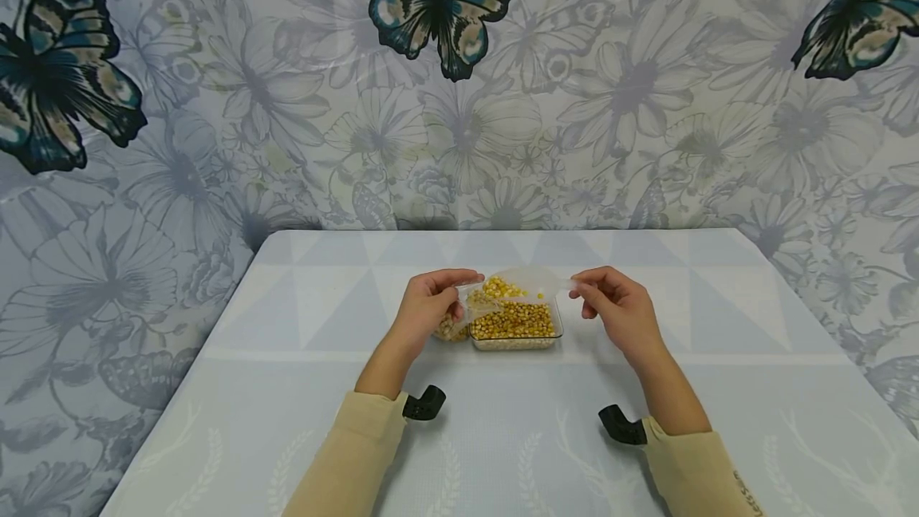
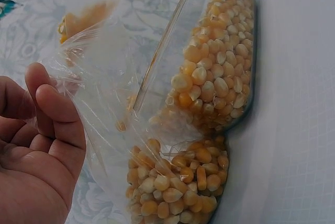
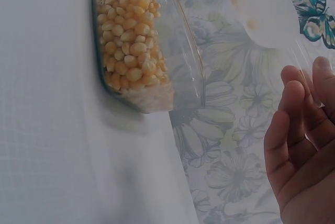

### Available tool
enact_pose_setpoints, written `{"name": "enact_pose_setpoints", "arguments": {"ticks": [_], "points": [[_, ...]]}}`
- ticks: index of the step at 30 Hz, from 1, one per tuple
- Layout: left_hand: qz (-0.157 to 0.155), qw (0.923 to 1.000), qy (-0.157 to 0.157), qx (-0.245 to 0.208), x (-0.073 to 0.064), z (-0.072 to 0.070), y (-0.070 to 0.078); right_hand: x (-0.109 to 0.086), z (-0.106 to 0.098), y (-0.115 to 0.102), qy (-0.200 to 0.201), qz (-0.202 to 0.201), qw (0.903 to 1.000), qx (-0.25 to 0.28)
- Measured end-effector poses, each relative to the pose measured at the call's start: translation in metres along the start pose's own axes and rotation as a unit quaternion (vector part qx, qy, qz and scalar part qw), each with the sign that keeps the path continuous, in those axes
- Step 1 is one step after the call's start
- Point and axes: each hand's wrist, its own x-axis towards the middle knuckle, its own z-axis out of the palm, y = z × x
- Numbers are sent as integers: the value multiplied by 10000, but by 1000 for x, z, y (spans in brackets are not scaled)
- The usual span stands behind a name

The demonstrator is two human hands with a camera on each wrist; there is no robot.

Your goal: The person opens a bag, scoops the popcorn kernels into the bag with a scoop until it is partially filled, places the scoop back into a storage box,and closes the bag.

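Note:
A clear glass container [image 1: 514, 345] filled with yellow corn kernels [image 1: 513, 319] stands on the table. Against its left side rests a clear plastic bag [image 2: 104, 103] with more kernels [image 2: 172, 192] in its bottom. My left hand [image 1: 431, 299] pinches the bag's upper edge between thumb and fingers, pulling the film up beside the container's rim. On the right, my right hand [image 1: 619, 305] pinches the thin handle of a translucent white plastic scoop [image 3: 261, 17]. The scoop reaches over the container toward the bag, and kernels [image 1: 502, 287] show in its far end.
The table [image 1: 345, 325] has a pale triangle-patterned cover, with its back edge near a butterfly-print cloth [image 1: 459, 158]. Black curved pieces [image 1: 425, 403] stick out from both sleeve cuffs, low over the table.

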Motion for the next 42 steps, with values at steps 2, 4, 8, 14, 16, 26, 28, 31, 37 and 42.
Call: {"name": "enact_pose_setpoints", "arguments": {"ticks": [2, 4, 8, 14, 16, 26, 28, 31, 37, 42], "points": [[-8, 10000, 1, -8, 0, 0, 0, 0, 1, -2, 4, -46, 10000, -61], [-13, 10000, 0, -21, 0, 0, 0, -1, 2, -3, 6, -87, 9999, -143], [-45, 10000, -1, -50, 0, 1, 0, -2, 4, -7, 19, -183, 9993, -327], [-44, 10000, -6, -24, 0, 1, 0, -3, 6, -13, 132, -479, 9965, -669], [-24, 10000, -2, -14, 0, 1, 0, -3, 7, -14, 175, -575, 9950, -795], [-56, 10000, 35, 23, 0, 1, 0, -5, 7, -21, 375, -885, 9882, -1196], [-60, 10000, 28, 17, 0, 1, 0, -6, 7, -23, 411, -924, 9878, -1187], [-69, 10000, 21, 3, 0, 1, -1, -6, 7, -25, 467, -993, 9872, -1156], [-33, 10000, -8, 33, 1, 1, -1, -7, 7, -30, 588, -1071, 9862, -1116], [-59, 10000, 9, 31, 1, 0, -1, -8, 8, -33, 715, -1148, 9847, -1095]]}}
